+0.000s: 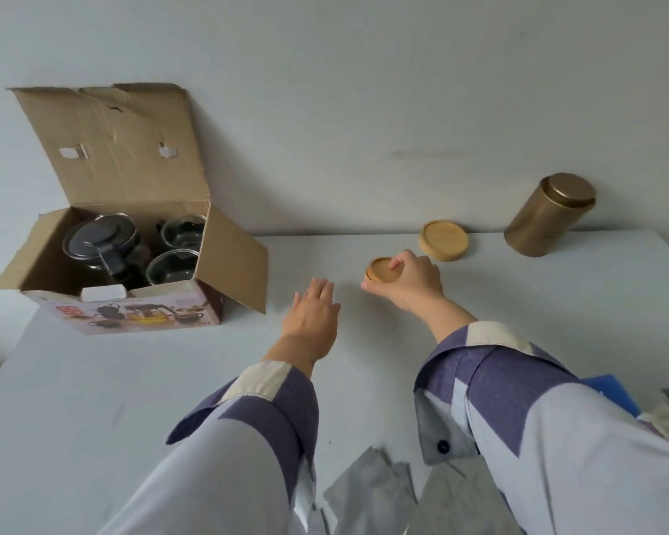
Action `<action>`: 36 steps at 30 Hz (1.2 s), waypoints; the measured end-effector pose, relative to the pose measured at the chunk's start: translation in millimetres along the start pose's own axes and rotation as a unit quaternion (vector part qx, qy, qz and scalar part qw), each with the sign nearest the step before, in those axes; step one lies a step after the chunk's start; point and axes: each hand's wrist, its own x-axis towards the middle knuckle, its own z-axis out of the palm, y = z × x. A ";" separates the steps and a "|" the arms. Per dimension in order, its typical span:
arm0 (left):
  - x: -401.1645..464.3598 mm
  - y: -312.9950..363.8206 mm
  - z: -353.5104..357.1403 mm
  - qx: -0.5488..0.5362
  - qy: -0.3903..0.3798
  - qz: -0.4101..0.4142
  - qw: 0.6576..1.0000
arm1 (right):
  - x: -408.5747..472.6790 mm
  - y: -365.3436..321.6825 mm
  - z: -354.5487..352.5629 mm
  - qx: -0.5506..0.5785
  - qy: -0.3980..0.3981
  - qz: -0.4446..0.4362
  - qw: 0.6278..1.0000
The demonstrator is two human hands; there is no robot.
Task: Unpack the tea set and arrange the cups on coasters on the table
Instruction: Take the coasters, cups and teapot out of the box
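My right hand [410, 281] fingers grip a wooden coaster [383, 270] near the counter's [132, 380] far edge; left hand [313, 310] flat, fingers spread; open box [132, 264] far-left.

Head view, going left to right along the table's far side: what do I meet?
Open cardboard box with glassware → left hand → small wooden coaster held by right hand → larger wooden coaster → gold tin canister.

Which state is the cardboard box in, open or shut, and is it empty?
Open and not empty. The cardboard box has its lid flap standing up against the wall, and the glass teapot and glass cups still sit inside.
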 end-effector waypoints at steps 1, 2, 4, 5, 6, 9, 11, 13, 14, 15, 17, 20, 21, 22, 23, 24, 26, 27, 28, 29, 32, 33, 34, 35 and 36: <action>3.4 -0.6 9.8 -0.002 0.006 -0.003 1.000 | 8.7 4.2 4.5 -0.006 0.011 -0.014 1.000; 5.2 -2.1 19.2 -0.001 0.014 -0.005 1.000 | 17.1 8.3 9.2 -0.011 0.023 -0.028 0.999; 4.5 -6.6 36.8 0.017 0.043 -0.002 0.999 | 33.3 15.1 18.0 -0.023 0.053 -0.053 0.997; 2.8 -9.6 44.1 0.030 0.066 0.006 0.997 | 40.7 17.6 21.9 -0.027 0.068 -0.064 0.995; 1.2 -12.4 49.7 0.035 0.092 0.013 0.995 | 47.7 19.6 26.0 -0.029 0.079 -0.072 0.994; -0.3 -15.1 54.1 0.023 0.153 0.022 0.988 | 66.9 21.1 38.4 -0.036 0.103 -0.099 0.989; 0.5 -14.6 53.8 0.012 0.175 0.025 0.984 | 77.8 20.7 45.7 -0.046 0.127 -0.115 0.984; 0.8 -14.1 53.2 0.003 0.188 0.025 0.982 | 86.5 20.7 50.9 -0.059 0.157 -0.125 0.978; 0.7 -13.9 53.1 0.001 0.191 0.023 0.981 | 90.1 20.4 52.6 -0.066 0.170 -0.127 0.975; 0.6 -13.8 53.0 -0.001 0.193 0.021 0.981 | 93.4 20.2 53.7 -0.070 0.179 -0.127 0.973; 0.6 -13.7 52.5 -0.002 0.193 0.020 0.981 | 98.5 19.3 54.9 -0.071 0.188 -0.128 0.971; 1.0 -13.1 51.7 -0.005 0.194 0.019 0.981 | 101.6 15.9 53.4 -0.065 0.178 -0.129 0.973; 0.6 -12.7 51.7 -0.005 0.194 0.017 0.981 | 100.9 15.2 52.6 -0.065 0.167 -0.127 0.976; 0.3 -12.2 51.3 -0.005 0.194 0.016 0.981 | 99.4 15.2 51.5 -0.068 0.153 -0.124 0.978; 0.3 -11.7 51.0 -0.006 0.195 0.016 0.981 | 96.9 15.7 50.1 -0.073 0.137 -0.118 0.981; 0.1 -11.1 50.7 -0.006 0.195 0.017 0.981 | 92.7 16.9 48.3 -0.074 0.120 -0.109 0.984; -0.4 -10.2 50.2 -0.008 0.197 0.016 0.980 | 79.8 21.4 45.5 -0.066 0.110 -0.099 0.987; -0.5 -9.9 49.8 -0.008 0.198 0.014 0.980 | 71.8 24.1 45.5 -0.060 0.117 -0.095 0.987; -0.9 -9.5 49.6 -0.009 0.198 0.013 0.980 | 63.7 26.7 46.4 -0.052 0.128 -0.085 0.987; -1.3 -9.0 49.4 -0.010 0.197 0.012 0.980 | 56.6 28.9 48.2 -0.043 0.143 -0.067 0.987; -2.9 -9.1 49.8 -0.013 0.194 0.011 0.981 | 46.8 30.7 53.9 -0.041 0.190 -0.002 0.981; -3.0 -9.7 50.3 -0.014 0.193 0.011 0.981 | 47.6 29.5 54.9 -0.042 0.198 0.012 0.979; -3.1 -10.2 50.8 -0.016 0.192 0.012 0.981 | 49.9 28.0 55.2 -0.038 0.203 0.021 0.978; -2.8 -10.6 51.3 -0.017 0.190 0.012 0.982 | 53.0 26.3 55.4 -0.031 0.208 0.027 0.977; -2.3 -11.1 51.6 -0.018 0.189 0.013 0.982 | 56.3 25.0 55.6 -0.022 0.213 0.032 0.976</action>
